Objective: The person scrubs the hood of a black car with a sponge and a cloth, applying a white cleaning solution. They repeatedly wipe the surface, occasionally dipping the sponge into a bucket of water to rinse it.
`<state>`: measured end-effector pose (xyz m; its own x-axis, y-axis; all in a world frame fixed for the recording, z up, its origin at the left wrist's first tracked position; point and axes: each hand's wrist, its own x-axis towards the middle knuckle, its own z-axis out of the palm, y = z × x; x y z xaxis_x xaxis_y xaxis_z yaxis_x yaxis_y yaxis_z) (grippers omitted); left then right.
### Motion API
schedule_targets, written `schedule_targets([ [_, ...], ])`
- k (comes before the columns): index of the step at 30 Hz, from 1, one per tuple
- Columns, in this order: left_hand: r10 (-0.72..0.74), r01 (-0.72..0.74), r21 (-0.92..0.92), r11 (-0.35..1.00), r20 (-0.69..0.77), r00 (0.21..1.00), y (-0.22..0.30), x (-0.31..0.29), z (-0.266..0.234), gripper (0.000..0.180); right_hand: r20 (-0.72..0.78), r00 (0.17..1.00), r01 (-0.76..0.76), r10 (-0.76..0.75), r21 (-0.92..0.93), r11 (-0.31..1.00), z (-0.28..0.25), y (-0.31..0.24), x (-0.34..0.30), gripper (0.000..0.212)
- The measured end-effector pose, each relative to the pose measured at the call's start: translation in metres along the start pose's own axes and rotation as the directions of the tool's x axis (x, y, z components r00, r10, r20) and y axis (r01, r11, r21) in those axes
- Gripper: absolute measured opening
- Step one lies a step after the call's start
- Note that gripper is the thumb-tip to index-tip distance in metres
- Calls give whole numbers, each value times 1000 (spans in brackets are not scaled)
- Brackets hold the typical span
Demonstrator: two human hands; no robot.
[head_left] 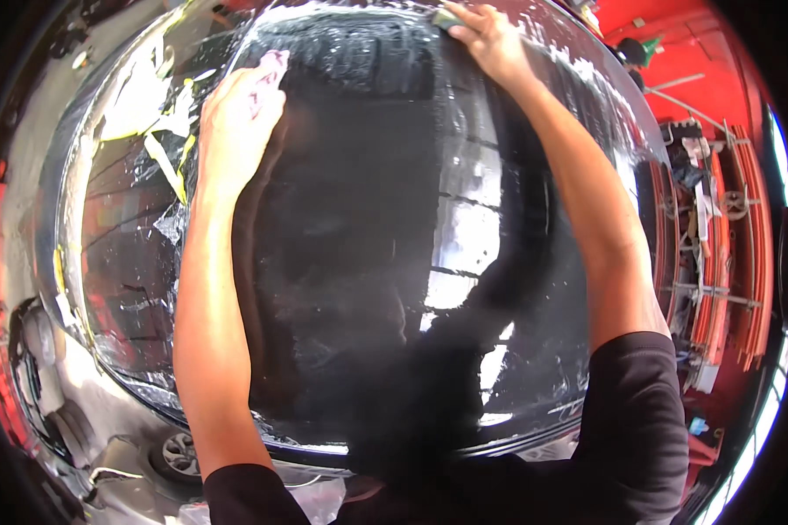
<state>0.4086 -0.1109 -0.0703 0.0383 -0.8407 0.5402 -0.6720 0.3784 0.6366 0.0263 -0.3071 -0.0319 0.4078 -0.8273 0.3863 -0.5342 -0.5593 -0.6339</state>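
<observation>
Both arms stretch forward over a glossy black car panel (pixel 350 192), which is wet and streaked with whitish film toward its far end. My left hand (pixel 228 140) is closed around a crumpled pinkish-white cloth (pixel 270 77) at the far left of the panel. At the far right, my right hand (pixel 496 48) grips a small greenish block (pixel 447 18) like a sponge or sanding pad against the wet surface. The fingers partly cover the block, so its exact kind is unclear.
Yellow-edged masking tape and film (pixel 171 166) cling along the panel's left side. A metal rack (pixel 718 289) with red panels stands to the right by a red wall (pixel 714 79). On the floor at lower left lies a car wheel (pixel 180 455) near grey parts.
</observation>
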Motion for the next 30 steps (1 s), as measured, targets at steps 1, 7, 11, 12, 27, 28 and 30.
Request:
schedule_targets([
  [1, -6, 6, 11, 1000, -32, 999, -4, -2, -10, 35, 33, 993, 117, -116, -473, 873, 7, -28, -5, 47],
  [7, 23, -16, 140, 990, -52, 998, -16, -10, -34, 38, 225, 971, 171, -77, -433, 885, -64, -130, -198, 44],
  [11, -76, 73, 65, 995, 50, 996, -7, -4, -22, 42, 182, 982, 102, -45, -317, 943, -82, -68, -103, 43],
  [12, -58, 56, 35, 998, 49, 997, -4, 0, -11, 42, 137, 981, 188, -136, -505, 843, -101, -29, -72, 45],
  [27, -104, 101, 61, 993, 56, 993, -1, 5, -5, 44, -10, 997, 51, -76, -655, 754, -173, 36, -90, 46],
  [28, -104, 102, 35, 994, 65, 992, 1, 5, 4, 44, -97, 995, -50, -27, -710, 703, -178, 66, -70, 46],
  [30, -137, 132, 73, 989, 66, 988, -3, 0, -5, 45, -123, 992, -64, -32, -704, 707, -146, 78, -64, 46],
])
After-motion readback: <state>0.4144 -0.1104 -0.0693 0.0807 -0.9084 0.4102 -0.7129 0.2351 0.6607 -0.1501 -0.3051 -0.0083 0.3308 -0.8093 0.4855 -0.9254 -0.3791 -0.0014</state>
